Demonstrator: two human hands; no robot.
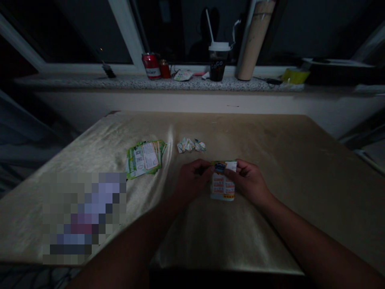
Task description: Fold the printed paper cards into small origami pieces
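Between my two hands is a printed paper leaflet (222,186), white with orange text and a dark blue picture near its top edge. The thumb and fingers of my left hand (192,180) pinch its upper left side. On the upper right side, my right hand (251,180) grips it with the thumb lying across the front. Just beyond my left hand lie crumpled pieces of printed paper (185,145). Farther left, a loose pile of green and white leaflets (144,158) rests on the cloth.
A shiny beige cloth covers the table (270,140). A blurred-out patch (90,212) hides something at the front left. On the granite windowsill (126,83) stand a red can (151,66), a lidded drink cup with a straw (218,62) and a tall cardboard tube (255,42).
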